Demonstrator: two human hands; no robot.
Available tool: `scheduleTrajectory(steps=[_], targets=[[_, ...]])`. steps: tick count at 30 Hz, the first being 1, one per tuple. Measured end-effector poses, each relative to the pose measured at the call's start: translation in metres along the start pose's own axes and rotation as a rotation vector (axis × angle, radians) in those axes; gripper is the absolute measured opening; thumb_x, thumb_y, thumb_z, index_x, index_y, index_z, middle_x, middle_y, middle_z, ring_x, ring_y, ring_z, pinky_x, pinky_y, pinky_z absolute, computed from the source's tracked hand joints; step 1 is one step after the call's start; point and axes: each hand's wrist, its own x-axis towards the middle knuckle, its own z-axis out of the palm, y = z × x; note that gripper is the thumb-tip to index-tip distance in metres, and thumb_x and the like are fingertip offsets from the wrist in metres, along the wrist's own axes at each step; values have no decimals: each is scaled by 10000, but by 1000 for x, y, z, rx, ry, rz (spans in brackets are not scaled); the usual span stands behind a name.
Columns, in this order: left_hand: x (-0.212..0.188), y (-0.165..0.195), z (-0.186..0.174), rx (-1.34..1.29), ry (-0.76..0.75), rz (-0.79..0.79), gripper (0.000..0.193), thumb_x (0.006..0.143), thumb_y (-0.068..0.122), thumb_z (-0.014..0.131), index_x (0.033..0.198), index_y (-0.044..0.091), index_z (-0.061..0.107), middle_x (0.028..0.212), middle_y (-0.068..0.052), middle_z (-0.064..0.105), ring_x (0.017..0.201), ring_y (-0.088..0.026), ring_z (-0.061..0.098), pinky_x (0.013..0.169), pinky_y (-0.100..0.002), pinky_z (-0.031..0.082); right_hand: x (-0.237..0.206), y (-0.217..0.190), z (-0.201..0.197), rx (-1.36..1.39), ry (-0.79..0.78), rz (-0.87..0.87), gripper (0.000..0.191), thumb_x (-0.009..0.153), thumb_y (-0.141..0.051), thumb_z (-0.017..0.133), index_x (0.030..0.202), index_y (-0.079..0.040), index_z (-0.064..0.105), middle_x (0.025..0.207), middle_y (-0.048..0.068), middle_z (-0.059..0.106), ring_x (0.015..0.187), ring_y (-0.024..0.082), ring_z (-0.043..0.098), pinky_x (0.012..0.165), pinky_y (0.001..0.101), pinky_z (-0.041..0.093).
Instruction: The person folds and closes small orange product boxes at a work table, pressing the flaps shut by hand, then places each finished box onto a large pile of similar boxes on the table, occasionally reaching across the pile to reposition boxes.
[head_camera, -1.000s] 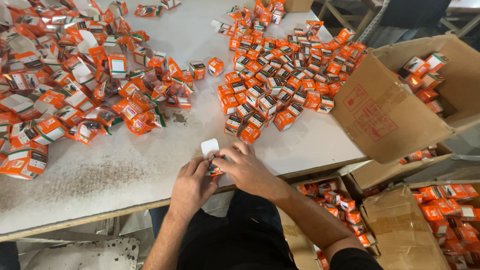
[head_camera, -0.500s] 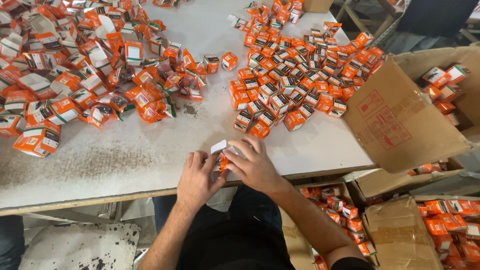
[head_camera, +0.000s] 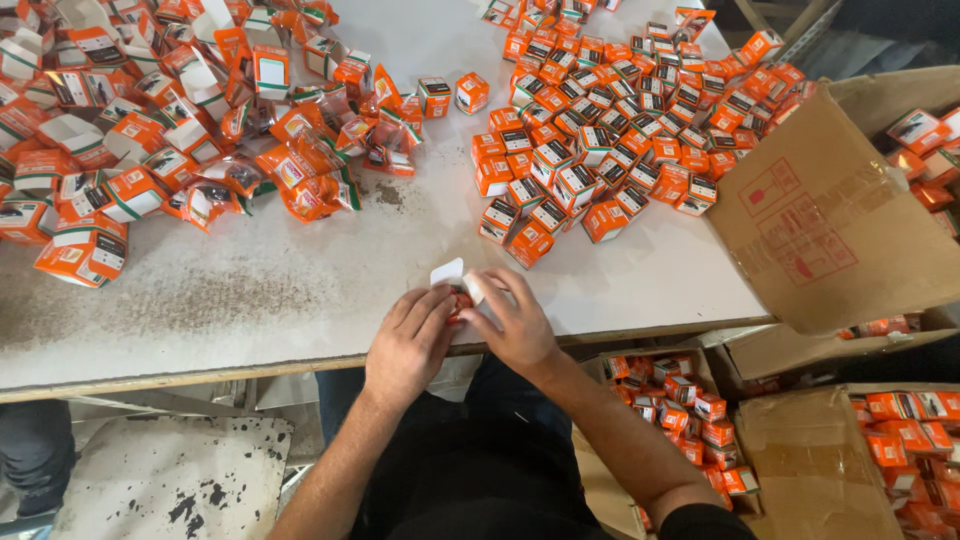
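Observation:
Both my hands meet at the near edge of a white table. My left hand and my right hand together grip one small orange and white carton whose white flaps stand open. The carton is mostly hidden by my fingers. A heap of closed small orange boxes lies just beyond my right hand. A pile of open, unfolded orange and white cartons and plastic wrappers covers the table's far left.
A large open cardboard box leans at the table's right edge with orange boxes inside. More cardboard boxes holding orange cartons stand on the floor at the right. Someone's leg shows at the lower left.
My hands stay at the table edge, still working the same carton. The view has shifted a little, so the piles sit slightly further right.

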Motion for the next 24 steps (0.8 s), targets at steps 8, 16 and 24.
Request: scheduleTrajectory(steps=[8,16,24], targets=[[-12,-6,8,-177,-51,-277,356,772,63,808,1093,81,656,1360,-161,581,1104,-335,698,800,-397,608,-8,21,2,106,-105,-126,337,990,-138,701,1325,-119,681,1447,201,544,1305,334,528,1047,353,481],[-16,-12,13,-213,-113,-318,384,745,86,822,1061,75,604,1366,-120,631,1069,-348,693,798,-424,589,-1,25,11,536,-159,480,514,955,-122,748,1433,-134,558,1082,121,649,995,237,627,928,361,532],[-20,-13,15,-229,-128,-344,478,783,69,807,1110,83,457,1344,-91,678,1068,-356,697,816,-431,580,4,9,-4,281,-136,-45,353,910,-32,758,1253,-80,689,1341,131,672,1224,314,652,1048,392,527]])
